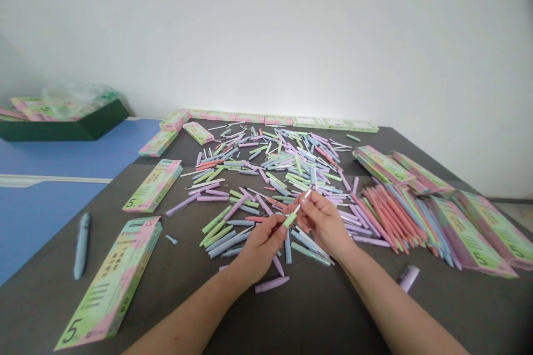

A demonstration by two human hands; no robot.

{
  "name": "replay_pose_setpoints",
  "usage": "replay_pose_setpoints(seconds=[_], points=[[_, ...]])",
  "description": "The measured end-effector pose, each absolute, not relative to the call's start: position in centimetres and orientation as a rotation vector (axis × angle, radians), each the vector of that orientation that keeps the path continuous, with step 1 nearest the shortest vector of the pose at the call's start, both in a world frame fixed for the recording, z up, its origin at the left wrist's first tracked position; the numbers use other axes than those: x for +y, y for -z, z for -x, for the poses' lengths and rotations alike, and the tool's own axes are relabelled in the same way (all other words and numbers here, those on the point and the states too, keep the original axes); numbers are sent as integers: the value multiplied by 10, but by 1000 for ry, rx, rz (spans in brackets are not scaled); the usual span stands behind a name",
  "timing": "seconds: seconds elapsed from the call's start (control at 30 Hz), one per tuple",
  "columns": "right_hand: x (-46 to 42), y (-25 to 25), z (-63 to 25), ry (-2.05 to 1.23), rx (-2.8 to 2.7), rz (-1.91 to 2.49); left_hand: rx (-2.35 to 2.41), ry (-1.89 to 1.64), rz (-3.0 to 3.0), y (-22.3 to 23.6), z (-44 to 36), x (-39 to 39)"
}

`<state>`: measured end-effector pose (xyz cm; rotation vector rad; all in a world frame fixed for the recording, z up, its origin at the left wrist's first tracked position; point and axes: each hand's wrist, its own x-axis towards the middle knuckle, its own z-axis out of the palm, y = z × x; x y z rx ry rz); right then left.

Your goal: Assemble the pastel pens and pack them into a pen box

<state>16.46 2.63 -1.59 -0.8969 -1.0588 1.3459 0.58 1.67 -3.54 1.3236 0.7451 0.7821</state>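
- Far left: a dark green tray [89, 126] holds pink-and-green cartons and clear plastic, on a blue surface [79, 155].
- Near left, on the dark bench [325, 316]: a blue pen [82, 247] lies beside a pen box [110, 285] marked 5; more boxes stretch toward the far edge.
- Middle: loose pastel pen barrels and white refills lie scattered.
- Middle, above the near scatter: the left hand [261, 244] is closed around a green pen barrel [290, 218]; the right hand [325, 222], just beside it, pinches the white refill [307, 195] at the barrel's far end.
- Right: bunched coral pens [397, 216] lie beside filled pen packs [470, 236].
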Motion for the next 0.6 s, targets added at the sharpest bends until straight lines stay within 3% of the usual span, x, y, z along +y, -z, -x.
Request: replay_pose_setpoints(seconds=[0.37,0.6], points=[[25,-1,-168,-1201,-968,894,722,-787,-1345,40,-5,17],[26,5,-168,-1332,-899,905,753,-775,-1362,30,-5,14]])
